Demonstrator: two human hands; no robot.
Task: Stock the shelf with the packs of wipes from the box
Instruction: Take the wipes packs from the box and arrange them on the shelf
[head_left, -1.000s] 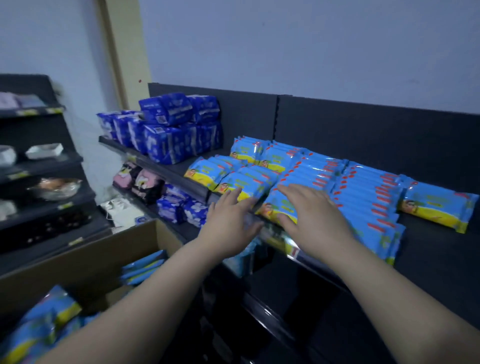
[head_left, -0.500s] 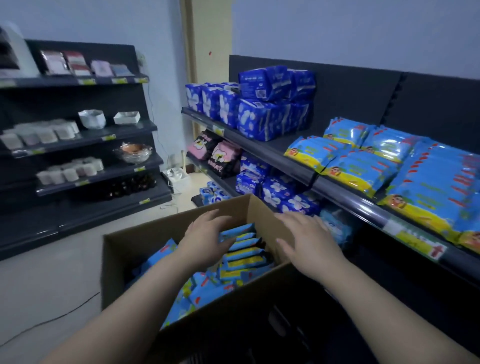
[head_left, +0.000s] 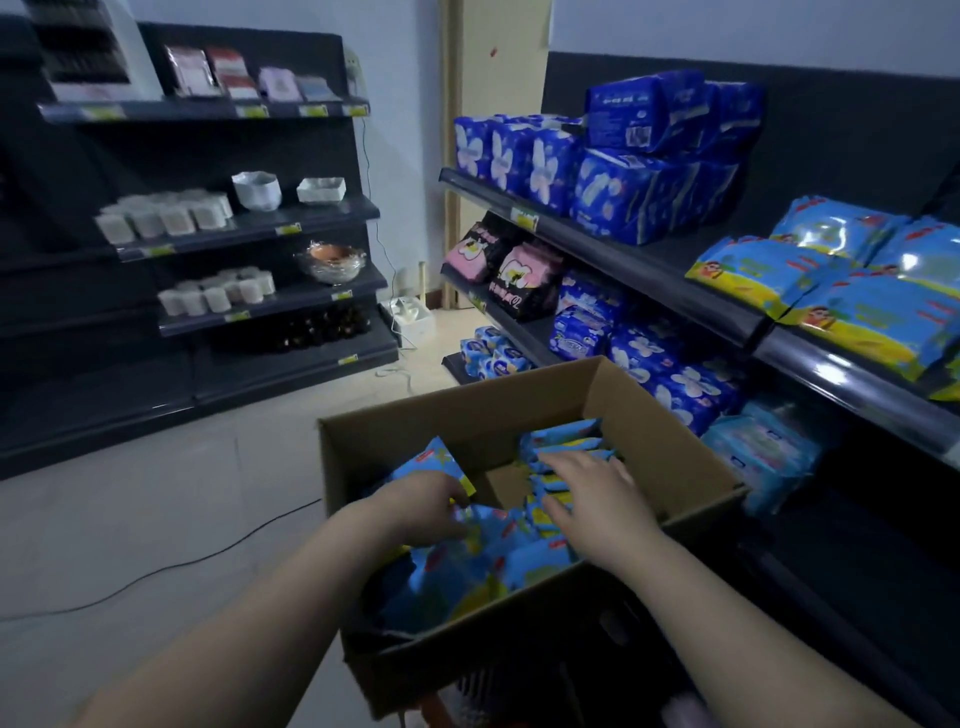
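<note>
Front and centre sat an open brown cardboard box with blue-and-yellow plastic packs of wipes inside. The left hand was on the packs at the box's left, and the right hand lay flat on the upright row at its right. A dark metal shelf ran just right of the box with stocked wipe packs on top, and a dark shelving unit stood well behind, to the left.

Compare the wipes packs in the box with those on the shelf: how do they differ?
The packs in the box lie jumbled, some standing on edge; the packs on the shelf lie flat, overlapping. The left hand and right hand touch the packs in the box; the packs on the shelf are untouched. Both wear the same blue and yellow wrapper.
</note>
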